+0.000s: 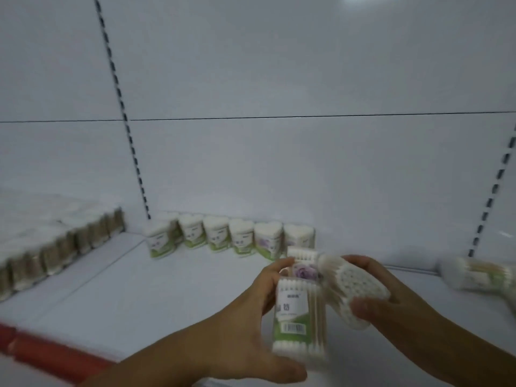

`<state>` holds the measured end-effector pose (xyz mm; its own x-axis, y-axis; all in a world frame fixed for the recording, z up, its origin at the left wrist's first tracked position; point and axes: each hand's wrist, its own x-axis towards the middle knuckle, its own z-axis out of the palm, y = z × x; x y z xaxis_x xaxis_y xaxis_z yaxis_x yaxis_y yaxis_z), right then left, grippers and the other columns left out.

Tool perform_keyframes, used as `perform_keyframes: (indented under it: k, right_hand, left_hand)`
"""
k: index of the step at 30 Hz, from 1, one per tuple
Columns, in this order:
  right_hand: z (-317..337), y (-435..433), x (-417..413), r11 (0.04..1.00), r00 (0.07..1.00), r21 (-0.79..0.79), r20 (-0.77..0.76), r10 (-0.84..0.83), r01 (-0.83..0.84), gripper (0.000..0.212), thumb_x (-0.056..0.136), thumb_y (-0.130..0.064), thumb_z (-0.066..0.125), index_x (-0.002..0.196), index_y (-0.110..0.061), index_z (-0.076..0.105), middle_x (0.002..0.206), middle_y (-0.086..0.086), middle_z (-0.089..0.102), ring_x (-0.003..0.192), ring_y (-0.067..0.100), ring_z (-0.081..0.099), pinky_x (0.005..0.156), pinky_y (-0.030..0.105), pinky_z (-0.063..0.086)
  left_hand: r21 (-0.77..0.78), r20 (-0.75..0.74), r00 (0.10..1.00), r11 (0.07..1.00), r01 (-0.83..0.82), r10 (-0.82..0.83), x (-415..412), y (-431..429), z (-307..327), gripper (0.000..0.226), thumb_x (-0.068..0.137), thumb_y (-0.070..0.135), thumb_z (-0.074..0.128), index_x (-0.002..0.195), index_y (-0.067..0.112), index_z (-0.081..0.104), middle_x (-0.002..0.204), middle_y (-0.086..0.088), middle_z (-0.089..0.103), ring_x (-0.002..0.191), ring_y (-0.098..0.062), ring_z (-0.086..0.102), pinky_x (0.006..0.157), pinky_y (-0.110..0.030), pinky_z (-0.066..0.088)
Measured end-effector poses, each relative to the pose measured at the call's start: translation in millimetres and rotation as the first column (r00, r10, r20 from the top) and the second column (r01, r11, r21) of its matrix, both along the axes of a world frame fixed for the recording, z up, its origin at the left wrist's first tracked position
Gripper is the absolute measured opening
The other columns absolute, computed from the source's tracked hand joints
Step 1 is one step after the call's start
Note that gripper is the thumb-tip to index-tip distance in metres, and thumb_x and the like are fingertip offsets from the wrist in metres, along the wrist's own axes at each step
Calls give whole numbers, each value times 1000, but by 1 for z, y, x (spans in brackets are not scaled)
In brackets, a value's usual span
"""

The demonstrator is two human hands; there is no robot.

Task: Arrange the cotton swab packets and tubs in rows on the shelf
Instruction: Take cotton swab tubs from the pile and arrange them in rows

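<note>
The left hand (pixel 251 317) grips a flat packet (pixel 298 317) of swabs upright, thumb along its near edge and fingers curled over the far one. A second packet (pixel 305 268) with a purple flower label peeks out just behind it, seemingly in the same hold. The right hand (pixel 391 297) is wrapped round a heart-shaped tub (pixel 356 293), tipped so its swab-filled top faces me. Both things hang in the air in front of the row of tubs (pixel 229 236), near its right end.

That row lines the back wall of the shelf (pixel 167 289). Well to its left stand stacked packets (pixel 55 247). Well to its right a loose tub (pixel 474 275) lies on its side, blurred.

I'd guess the tub goes down next. To do it well, turn it upright first, label forward. Then set it just beside the last tub in the row, touching but not nudging it, and keep the packets clear in the other hand.
</note>
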<state>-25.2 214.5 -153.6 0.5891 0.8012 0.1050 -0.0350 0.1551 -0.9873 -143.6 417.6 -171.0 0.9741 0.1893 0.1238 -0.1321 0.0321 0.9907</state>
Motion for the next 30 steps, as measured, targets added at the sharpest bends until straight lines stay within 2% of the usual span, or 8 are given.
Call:
perform_keyframes:
  k: [2, 4, 9, 12, 14, 18, 25, 30]
  right_hand:
    - [-4, 50, -11, 1000, 999, -4, -26, 29, -29, 83, 43, -18, 83, 119, -11, 53, 106, 12, 68, 90, 22, 67, 68, 29, 53]
    - [-6, 95, -22, 997, 994, 13, -81, 75, -74, 92, 36, -23, 88, 120, -11, 52, 102, 8, 71, 91, 21, 68, 68, 26, 54]
    - [-9, 194, -40, 995, 990, -30, -101, 97, -100, 103, 34, -32, 93, 125, -12, 50, 113, 10, 68, 105, 28, 65, 87, 44, 55]
    - [-7, 230, -43, 994, 992, -39, -84, 98, -102, 92, 47, -25, 82, 130, -11, 46, 116, 9, 67, 106, 24, 65, 89, 42, 53]
    - [-9, 245, -45, 995, 997, -69, -34, 69, -71, 90, 44, -26, 82, 126, -14, 46, 107, 4, 68, 93, 15, 68, 74, 29, 54]
    - [-16, 258, -51, 986, 988, -157, 130, 83, -62, 82, 43, -32, 80, 118, -24, 47, 107, 0, 62, 85, 6, 67, 67, 21, 51]
    - [-1, 232, -43, 986, 965, -168, 257, 40, 4, 82, 47, -30, 84, 121, -31, 49, 100, -21, 66, 92, 5, 67, 68, 20, 53]
    - [4, 190, -34, 881, 738, -303, 671, -73, 363, 101, 42, -58, 84, 129, -53, 33, 120, -27, 53, 102, -7, 57, 79, 15, 51]
  left_hand:
    - [324, -5, 991, 938, 126, -132, -35, 42, 7, 103, 66, 25, 88, 147, 21, 25, 155, 6, 30, 137, -10, 37, 105, -26, 43]
    - [494, -120, 982, 850, 185, -143, -60, 83, 13, 112, 68, 33, 86, 148, 42, 9, 151, 25, 26, 139, 2, 29, 112, -30, 35]
    - [582, -105, 994, 812, 50, 13, -76, 163, 17, 120, 60, 44, 86, 148, 38, 5, 140, 39, 31, 134, 9, 31, 113, -33, 33]
    - [653, -98, 995, 757, 41, 30, -76, 200, 13, 123, 60, 47, 84, 149, 39, -1, 132, 47, 32, 130, 14, 33, 107, -16, 34]
    - [672, -101, 995, 738, 52, 21, -72, 218, 8, 125, 61, 45, 83, 149, 41, -6, 129, 48, 32, 125, 18, 36, 97, -4, 36]
    - [660, -119, 992, 742, 114, -47, -73, 241, -3, 127, 66, 38, 84, 147, 44, -13, 129, 43, 40, 119, 12, 47, 89, -8, 45]
    - [703, 39, 999, 710, -35, 11, -93, 256, 5, 90, 61, 42, 87, 131, 51, 31, 128, 28, 51, 120, 4, 51, 94, -18, 47]
    - [702, 166, 986, 701, -123, 7, -93, 243, 28, 92, 60, 36, 85, 128, 57, 28, 116, 26, 58, 103, -2, 62, 73, -15, 53]
